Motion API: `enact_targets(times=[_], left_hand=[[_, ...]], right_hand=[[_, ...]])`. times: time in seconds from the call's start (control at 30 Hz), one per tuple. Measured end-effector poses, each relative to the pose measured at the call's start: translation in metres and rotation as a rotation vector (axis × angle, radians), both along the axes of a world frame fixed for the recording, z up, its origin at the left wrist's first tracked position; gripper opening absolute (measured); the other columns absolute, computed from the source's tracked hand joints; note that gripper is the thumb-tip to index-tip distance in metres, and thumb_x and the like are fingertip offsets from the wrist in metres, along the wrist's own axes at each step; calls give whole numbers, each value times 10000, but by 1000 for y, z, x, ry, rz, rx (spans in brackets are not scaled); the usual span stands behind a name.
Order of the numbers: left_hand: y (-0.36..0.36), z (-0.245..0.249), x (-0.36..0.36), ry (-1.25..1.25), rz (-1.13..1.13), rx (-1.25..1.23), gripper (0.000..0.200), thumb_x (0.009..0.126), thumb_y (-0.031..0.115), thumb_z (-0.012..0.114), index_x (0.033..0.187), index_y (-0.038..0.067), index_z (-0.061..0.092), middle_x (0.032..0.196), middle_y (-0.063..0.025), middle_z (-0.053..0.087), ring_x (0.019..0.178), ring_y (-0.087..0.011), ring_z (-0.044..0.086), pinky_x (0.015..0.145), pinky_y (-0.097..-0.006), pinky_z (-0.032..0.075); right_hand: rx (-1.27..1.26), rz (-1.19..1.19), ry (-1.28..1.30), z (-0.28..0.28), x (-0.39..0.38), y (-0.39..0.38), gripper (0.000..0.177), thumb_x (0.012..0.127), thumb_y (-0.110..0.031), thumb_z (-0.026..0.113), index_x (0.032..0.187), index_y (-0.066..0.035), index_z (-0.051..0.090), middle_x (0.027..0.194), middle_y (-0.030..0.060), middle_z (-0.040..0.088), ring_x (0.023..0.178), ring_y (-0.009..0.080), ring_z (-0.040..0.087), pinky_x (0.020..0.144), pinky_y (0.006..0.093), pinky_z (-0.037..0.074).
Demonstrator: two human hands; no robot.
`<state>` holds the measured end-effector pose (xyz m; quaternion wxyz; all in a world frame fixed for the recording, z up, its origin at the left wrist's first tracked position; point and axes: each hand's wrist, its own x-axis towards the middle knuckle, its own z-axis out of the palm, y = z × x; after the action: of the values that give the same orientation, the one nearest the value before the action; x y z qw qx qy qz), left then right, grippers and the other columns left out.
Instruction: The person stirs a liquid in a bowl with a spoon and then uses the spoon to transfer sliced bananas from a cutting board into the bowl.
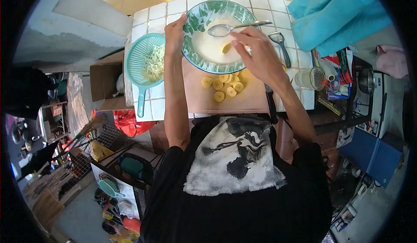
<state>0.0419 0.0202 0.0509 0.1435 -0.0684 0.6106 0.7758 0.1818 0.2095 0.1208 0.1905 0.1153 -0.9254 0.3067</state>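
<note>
My left hand (174,33) grips the left rim of a green-and-white enamel bowl (194,57) with a thin, pale batter (204,45) inside. Over the bowl's right side, my right hand (258,54) has thumb and index finger apart. A yellow banana slice (226,48) shows just off those fingertips, against the batter. A metal spoon (243,24) lies across the bowl toward its right rim, its handle passing just beyond my right fingers. Several banana slices (219,96) are on a pinkish cutting board (197,101) in front of the bowl.
A green colander (134,62) of pale shreds (154,64) stands left on the white tiled counter (156,11). A peeler (280,45) and a glass (304,78) are at right. A dark-handled knife (271,104) lies along the board's right edge. Teal cloth (334,14) covers the far right corner.
</note>
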Motion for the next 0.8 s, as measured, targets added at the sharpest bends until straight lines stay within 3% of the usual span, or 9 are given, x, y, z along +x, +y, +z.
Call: enact_targets(times=[0.07,0.13,0.17,0.4,0.47,0.57,0.8], left_hand=[[-2,0,2,14,-17,6,299,911,231,561,875,-46,668,779,-80,663,628,-125,604,574,-255,498],[-4,-1,2,-4,-14,6,296,910,228,563,853,-42,667,766,-74,659,614,-116,594,550,-248,486],[-5,-2,2,1,-9,21,293,910,227,563,853,-42,666,767,-75,659,615,-120,598,550,-252,490],[-8,0,-1,-10,35,12,292,910,224,559,890,-52,655,787,-100,664,635,-151,625,576,-274,517],[-11,-4,-6,-2,24,15,298,907,228,561,895,-55,654,794,-107,666,634,-157,626,579,-278,517],[-15,-4,-8,3,46,-13,298,901,224,568,893,-62,654,808,-112,668,645,-164,627,588,-283,516],[-15,3,-5,2,65,-5,296,900,220,571,895,-64,654,807,-112,668,648,-161,627,590,-285,515]], right_hand=[[-59,-20,-7,7,5,7,229,872,-127,582,1047,7,642,820,116,603,696,243,570,682,330,459],[-143,-158,-266,23,17,14,223,851,-137,595,1032,-20,652,851,116,607,695,246,595,657,348,478],[-149,-166,-210,20,22,17,216,849,-144,604,1023,-27,655,814,104,617,647,223,592,618,328,480],[-259,-186,-539,-54,67,21,262,799,-227,670,948,-12,661,773,119,639,699,242,615,661,339,491],[-62,-173,-617,-68,75,4,326,762,-275,724,899,13,658,748,129,635,663,236,613,618,334,475],[22,-167,-592,-87,83,-4,366,730,-329,741,828,12,651,731,128,634,651,264,615,620,355,475],[-98,-115,-754,-78,84,2,312,718,-296,744,763,-5,644,724,126,630,672,296,611,628,386,472]])
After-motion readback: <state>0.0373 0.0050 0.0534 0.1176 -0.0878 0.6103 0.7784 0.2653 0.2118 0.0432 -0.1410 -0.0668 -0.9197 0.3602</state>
